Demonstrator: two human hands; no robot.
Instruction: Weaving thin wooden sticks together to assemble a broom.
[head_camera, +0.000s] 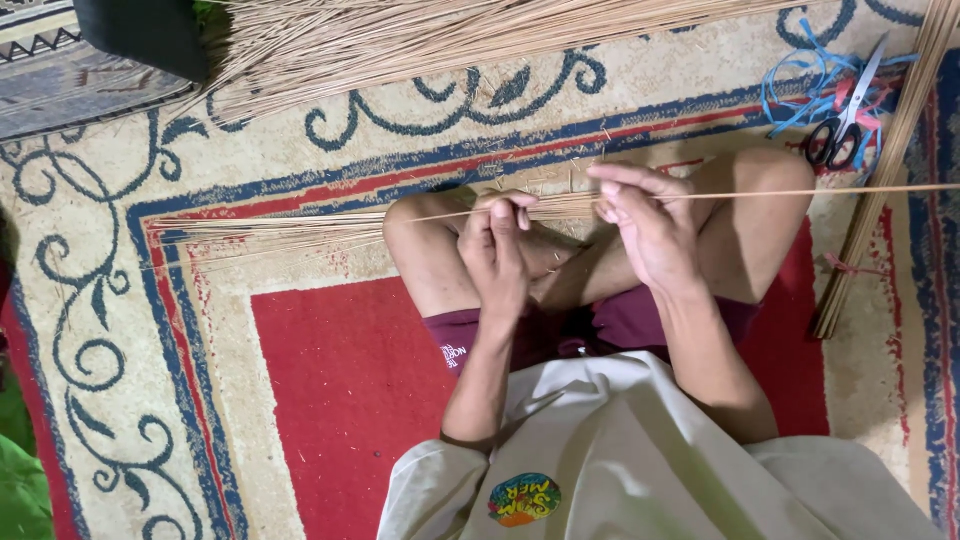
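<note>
The left hand (497, 245) grips the stick bundle (300, 228); the right hand (645, 225) pinches one thin stick (820, 191), likely drawing it free.

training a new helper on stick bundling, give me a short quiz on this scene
1. True or false: the scissors lie on the rug, away from both hands.
2. Which hand pinches the single thin stick running off to the right: A left hand, B right hand?
3. Fill in: the blue strips lie beside the ____.

Key: 1 true; 2 B; 3 scissors.
</note>
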